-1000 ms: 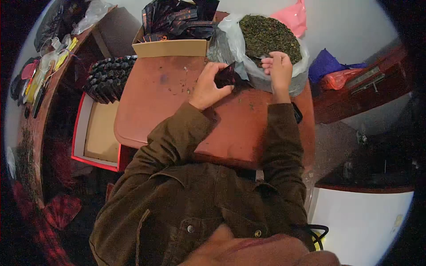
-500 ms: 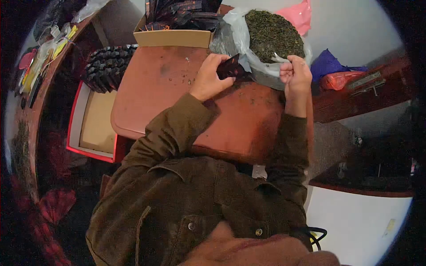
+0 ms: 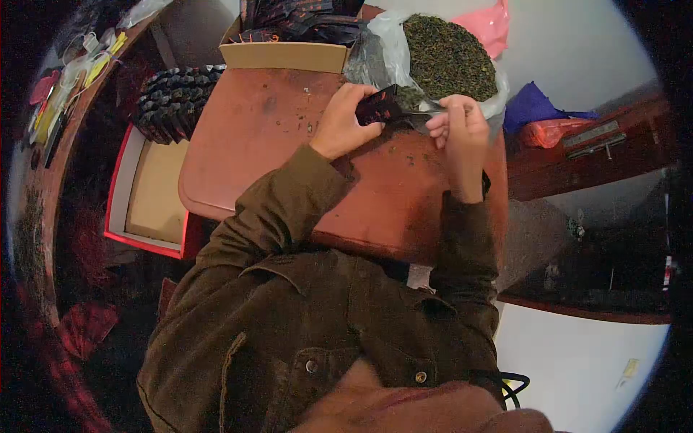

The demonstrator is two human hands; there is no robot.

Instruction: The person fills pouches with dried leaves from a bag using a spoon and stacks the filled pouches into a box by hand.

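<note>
My left hand pinches a small black packet with red print, its mouth toward the right. In my right hand is a metal spoon, gripped by its handle. The spoon's head reaches the packet's mouth; whether it is inside I cannot tell. Some dark green leaves show beside the packet's mouth. Just beyond the hands stands a clear plastic bag, filled with a mound of dried leaves that look like tea.
A cardboard box of black packets stands at the back of the brown table. Left of it, rows of black packets sit over a red-edged box. Purple and red bags lie right. Leaf crumbs dot the tabletop.
My right hand has moved left and down from the leaf bag, bringing the spoon to the packet. The packet has tilted slightly in my left hand, which stays nearly in place.
</note>
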